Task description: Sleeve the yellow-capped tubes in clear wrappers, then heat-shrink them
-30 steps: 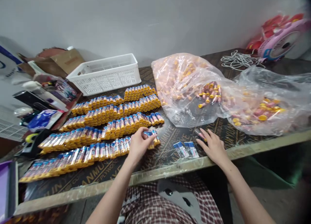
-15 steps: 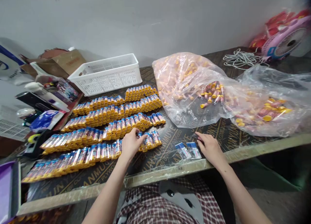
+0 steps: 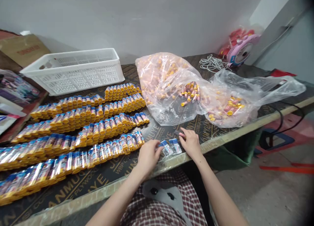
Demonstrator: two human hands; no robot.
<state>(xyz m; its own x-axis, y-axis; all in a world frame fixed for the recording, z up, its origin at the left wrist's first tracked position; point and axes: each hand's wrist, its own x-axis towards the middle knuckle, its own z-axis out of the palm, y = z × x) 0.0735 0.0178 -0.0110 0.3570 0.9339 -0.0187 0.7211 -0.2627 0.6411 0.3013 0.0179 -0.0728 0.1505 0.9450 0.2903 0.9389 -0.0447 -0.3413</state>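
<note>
1. Dark plywood [image 3: 127, 164] with gold lettering tops my bench, its taped front edge [image 3: 171, 160] running just beyond my checked clothing [image 3: 147, 213].
2. My left hand [image 3: 148, 157] is curled, thumb and fingertips at the side of the nearer of two flat packets [image 3: 167, 149]; I cannot tell whether they pinch it or merely touch it.
3. My right hand [image 3: 191, 142] holds a small dark-and-pink tube [image 3: 181, 134] at its fingertips, low over the board. That hold looks light to me, so a loosened finger could let something so round roll off.
4. Both packets lie side by side between my hands, close to the front edge; a careless drag of a wrist could sweep them into my lap.
5. Rows of yellow-and-blue tubes [image 3: 108, 149] are stacked to my left, the front row ending near my left hand. If my knuckles knocked that end, I'd expect several to spill.
6. Farther back, a large clear bag [image 3: 169, 113] and a smaller bag [image 3: 235, 111] sag open; a tug on the thin plastic might tip out the loose pieces.
7. Behind stand a white basket [image 3: 80, 75], a coiled cord [image 3: 212, 63] and a pink fan [image 3: 244, 53], against a grey wall [image 3: 147, 23].
</note>
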